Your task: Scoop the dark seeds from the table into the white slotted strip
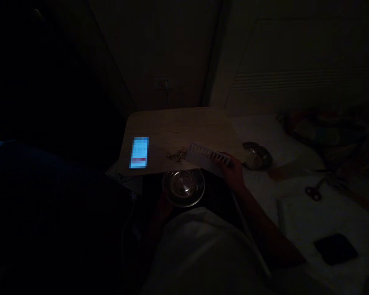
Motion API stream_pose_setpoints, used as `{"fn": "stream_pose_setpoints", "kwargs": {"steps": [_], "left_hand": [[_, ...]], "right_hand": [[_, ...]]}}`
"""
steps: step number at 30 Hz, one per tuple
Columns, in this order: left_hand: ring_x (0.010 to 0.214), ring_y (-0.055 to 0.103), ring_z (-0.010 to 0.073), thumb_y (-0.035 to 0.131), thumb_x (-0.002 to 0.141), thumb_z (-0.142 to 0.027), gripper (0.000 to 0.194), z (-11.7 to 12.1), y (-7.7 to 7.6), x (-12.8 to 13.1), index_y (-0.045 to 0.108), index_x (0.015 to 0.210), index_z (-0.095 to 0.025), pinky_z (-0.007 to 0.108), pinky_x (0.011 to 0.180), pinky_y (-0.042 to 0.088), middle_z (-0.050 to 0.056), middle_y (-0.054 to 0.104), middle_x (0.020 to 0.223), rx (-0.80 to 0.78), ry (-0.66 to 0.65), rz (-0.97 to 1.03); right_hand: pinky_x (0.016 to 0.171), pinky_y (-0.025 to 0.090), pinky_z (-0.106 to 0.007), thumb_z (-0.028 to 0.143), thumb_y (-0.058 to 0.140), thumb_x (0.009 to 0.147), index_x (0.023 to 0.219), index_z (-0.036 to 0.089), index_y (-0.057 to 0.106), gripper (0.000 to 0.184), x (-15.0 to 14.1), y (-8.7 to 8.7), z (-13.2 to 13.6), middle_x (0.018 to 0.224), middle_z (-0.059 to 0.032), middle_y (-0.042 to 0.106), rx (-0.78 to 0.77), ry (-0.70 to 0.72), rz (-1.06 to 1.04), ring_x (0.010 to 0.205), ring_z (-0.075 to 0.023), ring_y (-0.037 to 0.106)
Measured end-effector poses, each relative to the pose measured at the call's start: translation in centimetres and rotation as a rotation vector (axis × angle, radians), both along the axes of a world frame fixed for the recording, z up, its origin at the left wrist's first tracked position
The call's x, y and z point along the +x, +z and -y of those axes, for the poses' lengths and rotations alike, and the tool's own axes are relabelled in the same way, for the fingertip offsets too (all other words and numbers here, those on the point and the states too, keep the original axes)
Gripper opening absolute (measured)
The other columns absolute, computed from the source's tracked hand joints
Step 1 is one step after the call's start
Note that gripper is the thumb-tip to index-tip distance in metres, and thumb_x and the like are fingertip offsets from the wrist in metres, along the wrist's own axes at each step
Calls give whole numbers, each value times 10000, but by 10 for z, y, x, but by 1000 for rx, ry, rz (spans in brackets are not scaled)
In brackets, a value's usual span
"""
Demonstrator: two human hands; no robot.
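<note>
My right hand [234, 171] is closed on the right end of a pale, flat rectangular piece with a row of slots [203, 156]; its exact kind is hard to make out in the dim light. The left end of this piece rests close beside a scatter of small dark bits [177, 155] on the wooden tabletop [178, 127]. Just below the table's front edge, a shiny metal bowl [184, 189] is held by my left hand [165, 207] at its left side. Some small dark specks show inside the bowl. Most of my left hand's fingers are in shadow.
A lit phone [139, 153] lies on the table's left part. To the right, on a white sheet, are a second metal bowl [256, 156], scissors [313, 192], a dark flat item [335, 248] and crumpled cloth [322, 127]. A cable [123, 235] hangs at the left.
</note>
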State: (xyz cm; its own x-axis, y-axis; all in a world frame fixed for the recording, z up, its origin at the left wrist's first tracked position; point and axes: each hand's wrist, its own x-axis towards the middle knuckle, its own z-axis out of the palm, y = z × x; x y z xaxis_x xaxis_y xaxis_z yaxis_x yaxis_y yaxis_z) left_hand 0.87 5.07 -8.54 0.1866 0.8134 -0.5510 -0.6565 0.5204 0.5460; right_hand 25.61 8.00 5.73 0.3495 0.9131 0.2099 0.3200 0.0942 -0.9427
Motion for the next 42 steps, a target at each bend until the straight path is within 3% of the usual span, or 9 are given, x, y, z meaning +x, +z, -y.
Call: {"fn": "stream_pose_setpoints", "kwargs": {"steps": [4,9,13,19,22,26,32,42], "left_hand": [[1304,361,254,502,868,-323,325,0,0,0,623,1128,-172,343,1060,315,63,644,1151,1,1,2],[1205,470,243,487,883,-409,412,0,7,0,561,1202,-158,455,1024,339,104,542,1274,30,2,5],[1163,503,238,499,880,-398,385,1,13,-1,576,1168,-154,474,1000,354,95,542,1266,41,0,2],[1296,379,244,524,862,-265,288,2,14,-1,638,1109,-172,342,1062,309,57,623,1195,50,8,7],[1304,368,264,534,847,-269,326,2,13,1,625,1143,-171,372,1068,315,65,646,1156,46,1,18],[1332,329,218,549,831,-227,395,3,11,0,571,1226,-234,347,1097,287,20,621,1206,72,30,11],[1320,350,222,513,850,-258,415,0,5,1,546,1261,-215,366,1095,292,33,613,1218,63,10,37],[1318,336,269,570,821,-222,249,5,10,-3,667,1037,-144,335,1073,292,67,644,1159,50,16,-34]], "right_hand": [[681,487,-308,366,617,760,917,192,688,245,0,0,-1,840,-35,704,-6,30,41,753,-185,624],[689,490,-312,363,618,761,920,190,690,245,0,2,-2,853,-43,707,-8,82,63,764,-190,630],[715,495,-318,355,606,778,933,197,684,235,-1,4,-4,872,-46,710,14,53,76,790,-194,636],[736,495,-311,367,577,799,974,203,674,259,-7,1,-10,918,-39,708,27,100,61,815,-188,638],[725,494,-308,370,576,802,974,198,676,263,-9,1,-12,914,-44,708,5,140,73,809,-187,636],[714,489,-293,366,577,806,972,201,675,255,-10,0,-13,907,-34,706,27,133,72,802,-179,635],[737,497,-305,368,584,802,972,203,682,257,-10,1,-14,935,-40,710,10,170,71,828,-188,645],[714,513,-313,374,602,787,953,215,690,247,-9,4,-9,909,-34,717,-14,178,47,806,-190,649]]}}
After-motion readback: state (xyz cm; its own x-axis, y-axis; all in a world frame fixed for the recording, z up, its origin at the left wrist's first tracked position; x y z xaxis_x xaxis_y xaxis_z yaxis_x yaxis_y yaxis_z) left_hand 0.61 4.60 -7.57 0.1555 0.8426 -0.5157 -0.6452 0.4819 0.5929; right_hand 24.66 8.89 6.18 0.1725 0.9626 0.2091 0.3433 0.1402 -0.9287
